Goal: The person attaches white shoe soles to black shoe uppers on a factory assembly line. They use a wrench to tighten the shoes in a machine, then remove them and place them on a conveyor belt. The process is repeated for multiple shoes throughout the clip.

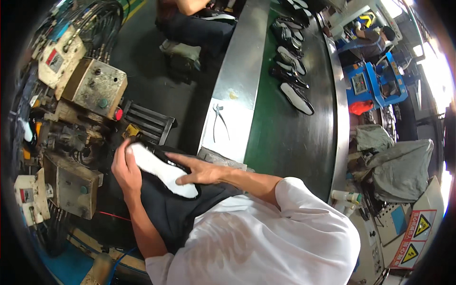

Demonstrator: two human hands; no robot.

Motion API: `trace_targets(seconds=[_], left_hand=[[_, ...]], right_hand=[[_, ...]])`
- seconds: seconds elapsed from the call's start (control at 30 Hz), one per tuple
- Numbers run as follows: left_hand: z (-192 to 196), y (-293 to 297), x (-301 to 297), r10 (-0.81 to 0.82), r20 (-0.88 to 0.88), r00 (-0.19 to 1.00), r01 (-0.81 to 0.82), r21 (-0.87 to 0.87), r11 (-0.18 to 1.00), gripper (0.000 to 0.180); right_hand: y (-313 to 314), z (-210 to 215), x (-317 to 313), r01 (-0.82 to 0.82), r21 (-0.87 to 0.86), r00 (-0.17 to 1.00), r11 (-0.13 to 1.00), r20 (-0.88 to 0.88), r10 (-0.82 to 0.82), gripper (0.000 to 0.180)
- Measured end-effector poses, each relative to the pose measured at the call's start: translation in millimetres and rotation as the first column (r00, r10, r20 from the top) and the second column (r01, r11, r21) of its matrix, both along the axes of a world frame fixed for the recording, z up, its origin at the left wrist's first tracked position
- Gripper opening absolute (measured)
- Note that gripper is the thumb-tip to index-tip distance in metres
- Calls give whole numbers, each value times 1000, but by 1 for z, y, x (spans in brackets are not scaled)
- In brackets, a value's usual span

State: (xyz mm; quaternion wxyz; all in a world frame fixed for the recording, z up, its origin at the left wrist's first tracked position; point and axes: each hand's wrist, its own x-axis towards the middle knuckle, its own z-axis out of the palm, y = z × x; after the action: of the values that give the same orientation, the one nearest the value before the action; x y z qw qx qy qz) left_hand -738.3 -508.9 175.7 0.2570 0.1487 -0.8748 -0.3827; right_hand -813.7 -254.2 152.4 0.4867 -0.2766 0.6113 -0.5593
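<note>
Right, your left hand (126,171) grips the shoe (161,190) at its upper-left end, right hand (199,172) flat, fingers spread, on the insole (159,168), long axis upper-left to lower-right.

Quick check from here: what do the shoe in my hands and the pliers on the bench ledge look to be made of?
The shoe, held by the left hand and right hand, looks like black fabric or synthetic upper, matte, with a white, slightly fuzzy insole board, likely fibre or foam. The pliers look like bare grey metal, thin and dull. The ledge beneath them seems brushed sheet steel, given its soft sheen.
</note>
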Motion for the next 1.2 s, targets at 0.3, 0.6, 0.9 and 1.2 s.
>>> trace_targets(seconds=[0.3,0.6,0.9,1.2], left_hand=[[-10,2,82,113,88,990,-120,84,989,32],[-47,13,77,283,33,958,-283,223,933,34],[-124,62,80,335,-175,926,178,984,20,65],[-81,88,66,318,15,948,-194,819,540,66]], right_hand=[[-119,6,21,-45,-147,829,988,-557,-45,63],[-118,-8,16,-41,-131,932,991,-363,-10,64],[-80,-70,7,172,-40,949,984,276,-155,64],[-89,-36,3,-22,129,941,991,-332,65,63]])
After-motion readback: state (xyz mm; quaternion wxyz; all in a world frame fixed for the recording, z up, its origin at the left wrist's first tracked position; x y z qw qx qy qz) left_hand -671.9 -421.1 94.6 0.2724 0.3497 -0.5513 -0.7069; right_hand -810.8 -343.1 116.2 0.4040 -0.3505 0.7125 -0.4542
